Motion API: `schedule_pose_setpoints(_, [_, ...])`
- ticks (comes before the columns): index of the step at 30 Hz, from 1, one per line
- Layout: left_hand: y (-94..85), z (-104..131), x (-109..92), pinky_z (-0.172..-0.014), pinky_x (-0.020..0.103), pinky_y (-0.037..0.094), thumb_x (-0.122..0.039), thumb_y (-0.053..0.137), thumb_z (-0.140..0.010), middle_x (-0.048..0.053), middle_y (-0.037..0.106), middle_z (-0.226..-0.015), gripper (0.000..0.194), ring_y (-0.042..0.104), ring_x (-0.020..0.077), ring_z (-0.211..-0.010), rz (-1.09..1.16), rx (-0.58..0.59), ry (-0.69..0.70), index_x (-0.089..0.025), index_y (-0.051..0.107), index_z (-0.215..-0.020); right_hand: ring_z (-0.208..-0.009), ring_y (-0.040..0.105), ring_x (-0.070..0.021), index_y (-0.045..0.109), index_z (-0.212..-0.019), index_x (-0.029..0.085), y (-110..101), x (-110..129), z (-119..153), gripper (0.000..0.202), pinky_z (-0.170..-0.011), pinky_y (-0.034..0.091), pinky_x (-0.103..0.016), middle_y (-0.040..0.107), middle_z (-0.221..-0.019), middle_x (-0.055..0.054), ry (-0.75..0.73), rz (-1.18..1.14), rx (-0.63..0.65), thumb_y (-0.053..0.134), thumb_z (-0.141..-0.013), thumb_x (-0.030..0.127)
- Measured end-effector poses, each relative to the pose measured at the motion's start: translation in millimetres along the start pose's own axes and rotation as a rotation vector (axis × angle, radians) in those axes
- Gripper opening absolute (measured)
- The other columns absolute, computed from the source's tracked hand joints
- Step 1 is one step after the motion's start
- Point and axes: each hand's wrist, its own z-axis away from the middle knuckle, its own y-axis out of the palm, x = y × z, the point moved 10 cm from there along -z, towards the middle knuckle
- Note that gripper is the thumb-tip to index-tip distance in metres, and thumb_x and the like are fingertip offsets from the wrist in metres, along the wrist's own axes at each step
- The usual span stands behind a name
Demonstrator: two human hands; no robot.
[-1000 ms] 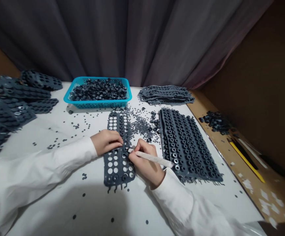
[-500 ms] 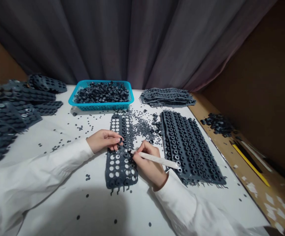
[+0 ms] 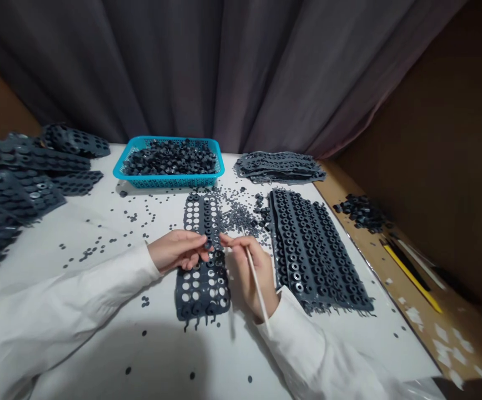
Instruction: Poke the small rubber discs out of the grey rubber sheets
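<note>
Centrally, a dark perforated strip lies on the white table, under and between the hands.
Over its left side, the left hand has thumb and forefinger pinched on a small dark piece; the strip, grey-black and ragged at the near end, shows rows of white-looking round holes and dark rings; beside its right edge, the right hand, fingers half curled, grips a slim white stick.

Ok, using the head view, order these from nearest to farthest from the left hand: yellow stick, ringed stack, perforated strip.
From the left hand:
1. Perforated strip, partly beneath it.
2. Ringed stack, right, past the right hand.
3. Yellow stick, farther right.
</note>
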Motion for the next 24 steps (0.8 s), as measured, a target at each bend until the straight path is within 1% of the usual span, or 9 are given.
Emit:
schedule_pose_setpoints(3, [14.8,3,-3,-0.034,0.015,0.022,-0.052,0.068,-0.068,-0.004,0.047,-0.038,0.042,0.034,0.0035,-0.032,-0.197,0.023,0.085,-0.011,0.059,-0.061,-0.090,0.068,-0.0213,0.038,-0.074,0.024,7,11,5,0.029,-0.077,0.051,-0.032,0.072,-0.097,-0.006,-0.054,0.072,0.045,0.067,-0.075,0.023])
schedule_pose_setpoints(5, [21.0,5,-6,-0.036,0.016,0.022,-0.054,0.064,-0.071,-0.005,0.043,-0.037,0.043,0.034,0.0042,-0.034,-0.307,0.010,0.133,-0.012,0.059,-0.060,-0.080,0.069,-0.0197,0.033,-0.072,0.024,2,16,5,0.033,-0.071,0.051,-0.030,0.073,-0.090,-0.005,-0.082,0.124,0.033,0.066,-0.075,0.021])
schedule_pose_setpoints(7, [21.8,6,-10,-0.038,0.017,0.027,-0.053,0.061,-0.073,-0.002,0.054,-0.049,0.042,0.039,0.0053,-0.038,-0.384,-0.033,0.193,-0.012,0.063,-0.067,-0.075,0.069,-0.0189,0.033,-0.071,0.024,-9,18,-1,0.031,-0.068,0.051,-0.029,0.073,-0.084,-0.004,-0.085,0.186,0.003,0.063,-0.076,0.020])
schedule_pose_setpoints(10, [14.1,8,-20,-0.043,0.019,0.036,-0.050,0.057,-0.077,0.003,0.065,-0.071,0.039,0.046,0.0077,-0.046,-0.455,-0.124,0.290,-0.014,0.067,-0.085,-0.075,0.068,-0.0193,0.035,-0.071,0.023,-35,17,-14,0.033,-0.070,0.050,-0.030,0.070,-0.077,-0.003,-0.025,0.210,-0.089,0.067,-0.073,0.021])
schedule_pose_setpoints(13, [1.3,11,-31,-0.045,0.020,0.038,-0.047,0.058,-0.076,0.002,0.064,-0.069,0.035,0.049,0.0104,-0.051,-0.553,-0.229,0.397,-0.015,0.068,-0.087,-0.071,0.066,-0.0170,0.034,-0.071,0.023,-52,10,-22,0.040,-0.068,0.049,-0.029,0.068,-0.073,-0.001,0.067,0.052,-0.143,0.074,-0.067,0.023])
schedule_pose_setpoints(17, [-7.9,20,-47,-0.050,0.022,0.039,-0.040,0.056,-0.078,0.001,0.061,-0.064,0.027,0.048,0.0112,-0.053,-0.778,-0.342,0.612,-0.016,0.067,-0.082,-0.060,0.063,-0.0127,0.034,-0.072,0.023,-44,0,-17,0.046,-0.062,0.048,-0.025,0.067,-0.066,0.004,0.195,-0.287,-0.103,0.079,-0.060,0.023])
schedule_pose_setpoints(20, [-7.9,24,-50,-0.055,0.024,0.041,-0.038,0.052,-0.081,0.002,0.062,-0.069,0.026,0.048,0.0117,-0.055,-0.913,-0.355,0.744,-0.017,0.067,-0.082,-0.061,0.062,-0.0125,0.035,-0.072,0.023,-43,-5,-6,0.045,-0.058,0.048,-0.024,0.064,-0.062,0.006,0.301,-0.452,-0.094,0.078,-0.062,0.027])
schedule_pose_setpoints(22, [-7.2,23,-49,-0.060,0.025,0.044,-0.039,0.051,-0.081,0.003,0.063,-0.072,0.027,0.053,0.0139,-0.061,-0.986,-0.350,0.816,-0.018,0.066,-0.082,-0.062,0.063,-0.0123,0.035,-0.072,0.024,-56,-7,-1,0.044,-0.056,0.047,-0.023,0.064,-0.063,0.005,0.341,-0.459,-0.102,0.078,-0.062,0.028])
schedule_pose_setpoints(24, [-6.3,21,-46,-0.067,0.027,0.046,-0.042,0.051,-0.081,0.004,0.065,-0.075,0.028,0.057,0.0174,-0.070,-1.051,-0.345,0.877,-0.019,0.066,-0.082,-0.061,0.062,-0.0121,0.036,-0.073,0.024,-90,-7,-6,0.045,-0.057,0.047,-0.023,0.065,-0.066,0.004,0.308,-0.349,-0.148,0.078,-0.061,0.028])
